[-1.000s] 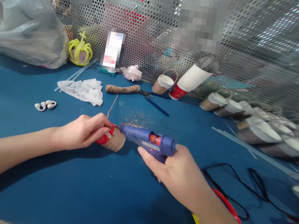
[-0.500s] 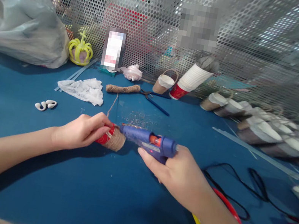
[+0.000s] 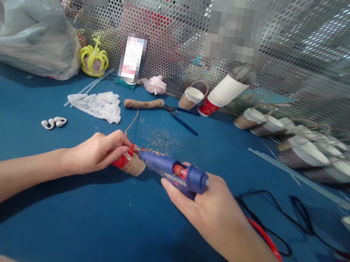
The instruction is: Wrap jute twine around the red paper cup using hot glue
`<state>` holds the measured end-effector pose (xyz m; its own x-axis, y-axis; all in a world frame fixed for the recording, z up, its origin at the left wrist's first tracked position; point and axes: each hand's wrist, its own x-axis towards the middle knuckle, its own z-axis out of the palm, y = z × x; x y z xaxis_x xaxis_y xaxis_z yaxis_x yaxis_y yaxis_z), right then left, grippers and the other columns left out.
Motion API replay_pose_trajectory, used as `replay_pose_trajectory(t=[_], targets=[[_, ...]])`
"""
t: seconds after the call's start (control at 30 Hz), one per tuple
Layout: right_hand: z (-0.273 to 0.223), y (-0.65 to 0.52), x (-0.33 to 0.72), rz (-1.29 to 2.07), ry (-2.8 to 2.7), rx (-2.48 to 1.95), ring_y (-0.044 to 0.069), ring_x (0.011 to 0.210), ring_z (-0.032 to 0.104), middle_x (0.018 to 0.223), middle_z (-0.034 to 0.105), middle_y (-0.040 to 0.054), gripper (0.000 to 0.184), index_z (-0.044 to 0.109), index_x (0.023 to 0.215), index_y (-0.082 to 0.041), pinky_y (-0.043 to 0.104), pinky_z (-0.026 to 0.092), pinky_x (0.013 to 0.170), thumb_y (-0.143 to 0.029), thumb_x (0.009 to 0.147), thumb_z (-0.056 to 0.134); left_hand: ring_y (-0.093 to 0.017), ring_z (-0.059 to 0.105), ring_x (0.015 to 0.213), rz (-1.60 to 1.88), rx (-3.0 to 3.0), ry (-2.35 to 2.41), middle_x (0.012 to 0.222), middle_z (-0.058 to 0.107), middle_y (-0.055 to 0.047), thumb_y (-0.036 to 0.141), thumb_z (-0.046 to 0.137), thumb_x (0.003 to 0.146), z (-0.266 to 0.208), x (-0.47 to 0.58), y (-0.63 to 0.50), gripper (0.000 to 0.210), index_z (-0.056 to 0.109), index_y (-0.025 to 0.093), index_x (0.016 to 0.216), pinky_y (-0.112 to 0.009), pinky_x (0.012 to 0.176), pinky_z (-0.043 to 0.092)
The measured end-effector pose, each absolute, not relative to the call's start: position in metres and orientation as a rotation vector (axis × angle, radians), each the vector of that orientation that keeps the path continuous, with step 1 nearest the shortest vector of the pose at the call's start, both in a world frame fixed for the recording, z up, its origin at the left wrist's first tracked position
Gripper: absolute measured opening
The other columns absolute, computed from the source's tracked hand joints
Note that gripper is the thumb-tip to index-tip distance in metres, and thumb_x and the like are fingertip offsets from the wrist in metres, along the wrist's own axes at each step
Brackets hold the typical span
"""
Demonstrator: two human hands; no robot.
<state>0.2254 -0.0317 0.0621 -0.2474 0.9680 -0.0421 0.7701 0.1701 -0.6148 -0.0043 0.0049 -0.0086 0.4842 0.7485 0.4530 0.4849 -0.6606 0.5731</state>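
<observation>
My left hand (image 3: 98,153) grips a red paper cup partly wrapped in brown twine (image 3: 131,163), lying on its side on the blue table (image 3: 110,228). My right hand (image 3: 208,202) holds a blue glue gun (image 3: 174,171), its nozzle touching the cup's top edge. A strand of twine runs from the cup back to a twine spool (image 3: 143,104).
At the back stand a perforated metal screen, a grey plastic bag (image 3: 24,27), a yellow crown (image 3: 94,60), crumpled white lace (image 3: 96,105), scissors (image 3: 180,117), a cup stack (image 3: 224,90) and several finished twine-wrapped cups (image 3: 294,145). Black cable (image 3: 282,213) lies right.
The glue gun has tilted and shifted slightly down and right, its nozzle staying at the cup. My left hand and the cup have barely moved.
</observation>
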Motion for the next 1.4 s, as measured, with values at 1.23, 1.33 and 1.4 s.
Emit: replay_pose_trajectory(t=[1.23, 1.33, 1.4], targets=[[0.068, -0.042, 0.222, 0.743, -2.228, -1.568, 0.009, 0.047, 0.039, 0.054, 0.049, -0.0054, 0.022, 0.042, 0.059, -0.021, 0.021, 0.037, 0.047, -0.023, 0.078, 0.054, -0.008, 0.053, 0.045, 0.932, 2.335, 1.124, 0.052, 0.054, 0.007, 0.024, 0.038, 0.090, -0.006, -0.003, 0.004, 0.013, 0.048, 0.016, 0.094, -0.016, 0.045, 0.038], [0.067, -0.041, 0.223, 0.746, -2.224, -1.564, 0.008, 0.047, 0.039, 0.053, 0.048, -0.0057, 0.022, 0.043, 0.059, -0.021, 0.021, 0.038, 0.047, -0.023, 0.078, 0.054, -0.007, 0.054, 0.046, 0.951, 2.346, 1.113, 0.055, 0.055, 0.006, 0.023, 0.038, 0.090, -0.005, -0.003, 0.004, 0.013, 0.048, 0.016, 0.094, -0.016, 0.045, 0.038], [0.067, -0.040, 0.224, 0.740, -2.219, -1.552, 0.009, 0.048, 0.039, 0.053, 0.048, -0.0054, 0.022, 0.044, 0.059, -0.021, 0.021, 0.038, 0.048, -0.024, 0.078, 0.054, -0.008, 0.054, 0.046, 0.952, 2.363, 1.108, 0.057, 0.056, 0.005, 0.023, 0.038, 0.090, -0.004, -0.003, 0.004, 0.012, 0.048, 0.016, 0.094, -0.016, 0.046, 0.039]])
